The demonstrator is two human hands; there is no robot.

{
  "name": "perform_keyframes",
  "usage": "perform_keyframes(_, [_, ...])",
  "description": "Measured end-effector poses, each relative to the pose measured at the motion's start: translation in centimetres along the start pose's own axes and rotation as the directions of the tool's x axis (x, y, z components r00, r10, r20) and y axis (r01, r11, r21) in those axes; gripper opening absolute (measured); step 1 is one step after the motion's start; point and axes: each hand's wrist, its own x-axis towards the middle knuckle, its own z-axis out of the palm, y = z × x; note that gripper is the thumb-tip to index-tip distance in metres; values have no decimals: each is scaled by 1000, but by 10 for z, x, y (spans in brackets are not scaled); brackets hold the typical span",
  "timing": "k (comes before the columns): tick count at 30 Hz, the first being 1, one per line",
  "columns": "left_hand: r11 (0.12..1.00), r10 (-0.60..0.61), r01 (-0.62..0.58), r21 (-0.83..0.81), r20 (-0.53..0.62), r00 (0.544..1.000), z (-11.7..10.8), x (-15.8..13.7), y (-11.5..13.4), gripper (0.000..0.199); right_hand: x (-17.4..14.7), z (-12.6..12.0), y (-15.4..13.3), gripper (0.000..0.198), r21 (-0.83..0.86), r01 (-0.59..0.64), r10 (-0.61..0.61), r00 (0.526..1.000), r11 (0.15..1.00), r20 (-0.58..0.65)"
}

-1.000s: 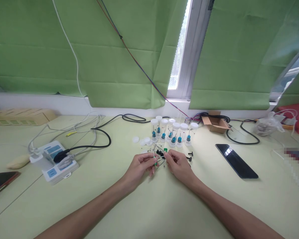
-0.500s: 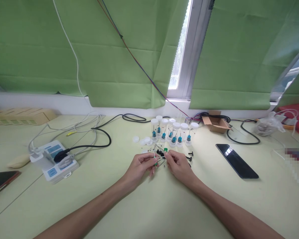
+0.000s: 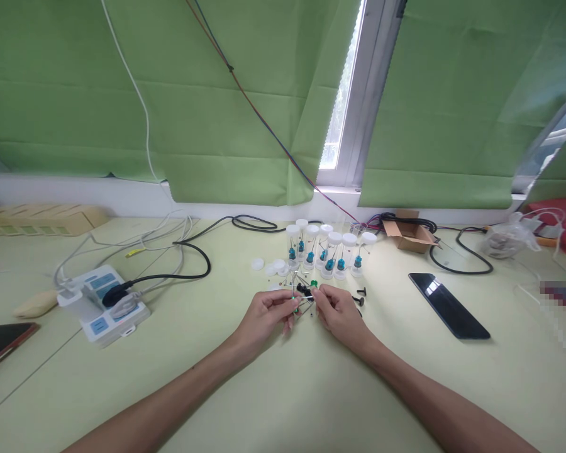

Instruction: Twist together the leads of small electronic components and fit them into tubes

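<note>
L grip (image 3: pixel 266 314) pinches small green pc (image 3: pixel 295 306); R grip (image 3: pixel 336 310) narrow on thin metal rod (image 3: pixel 305 297) btwn them. Prob. joining step; next move needs steady lining-up. Black pcs (image 3: pixel 359 301) right of R grip, capped vials (image 3: pixel 340 259) beyond.

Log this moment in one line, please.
left hand: holding green part; right hand: pinching thin rod; beyond: capped tubes; right side: dark phone
</note>
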Motion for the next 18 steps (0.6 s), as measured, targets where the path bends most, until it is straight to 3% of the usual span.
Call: perform_keyframes(18, [990,49,-42,137,-47,998,3,-3,3,23,0,-2,-1,44,2,-4,4,1000,1000,20])
